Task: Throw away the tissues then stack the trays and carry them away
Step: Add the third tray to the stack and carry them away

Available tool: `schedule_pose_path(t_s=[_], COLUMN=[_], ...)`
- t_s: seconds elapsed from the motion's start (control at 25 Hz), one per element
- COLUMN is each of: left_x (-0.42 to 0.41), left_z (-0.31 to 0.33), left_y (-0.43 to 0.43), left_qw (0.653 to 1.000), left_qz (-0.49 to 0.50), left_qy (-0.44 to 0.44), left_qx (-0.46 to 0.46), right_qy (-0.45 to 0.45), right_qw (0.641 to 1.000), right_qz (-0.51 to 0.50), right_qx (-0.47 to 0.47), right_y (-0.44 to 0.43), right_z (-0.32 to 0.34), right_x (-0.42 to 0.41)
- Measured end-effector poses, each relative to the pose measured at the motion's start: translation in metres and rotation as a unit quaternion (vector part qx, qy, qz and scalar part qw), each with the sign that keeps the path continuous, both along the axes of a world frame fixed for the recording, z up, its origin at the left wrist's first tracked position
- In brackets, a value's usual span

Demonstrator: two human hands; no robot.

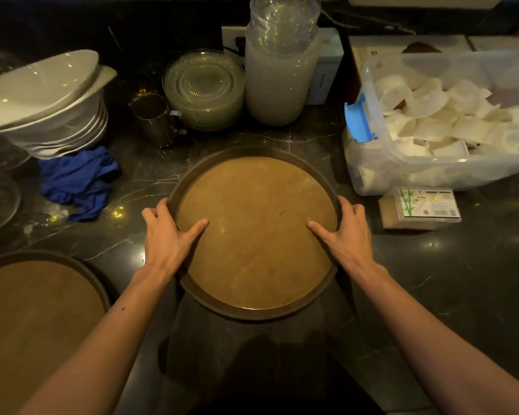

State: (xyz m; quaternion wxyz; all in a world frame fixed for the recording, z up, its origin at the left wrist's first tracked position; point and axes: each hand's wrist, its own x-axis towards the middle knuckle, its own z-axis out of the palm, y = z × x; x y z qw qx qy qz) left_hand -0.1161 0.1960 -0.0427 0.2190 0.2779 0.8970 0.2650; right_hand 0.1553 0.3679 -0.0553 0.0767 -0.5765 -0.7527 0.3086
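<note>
A round brown tray [256, 235] with a dark rim lies in the middle of the dark marble counter, its near edge jutting past the counter's front. My left hand [168, 235] grips its left rim, thumb inside on the tray floor and fingers curled over the outside. My right hand [346, 232] grips the right rim the same way. A second round brown tray [36, 319] lies flat at the lower left, partly cut off by the frame. No tissues show on either tray.
White bowls [48, 97] are stacked at the left above a crumpled blue cloth [78, 181]. Glass plates [204, 88], a metal cup [155, 119] and stacked clear bowls [282, 61] stand behind. A clear bin [444, 121] of white cups and a toothpick box [423, 208] sit right.
</note>
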Motion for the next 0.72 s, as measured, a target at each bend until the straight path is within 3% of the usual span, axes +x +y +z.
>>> schedule_pose_path(t_s=[0.72], left_x=[0.006], left_z=[0.071], left_y=[-0.112], left_qw=[0.989], left_qz=[-0.001], left_qy=[0.062], left_qx=[0.135], right_qy=[0.063], right_qw=[0.990], right_qz=[-0.037], right_qx=[0.121], right_y=[-0.113], right_z=[0.083], right_x=[0.012])
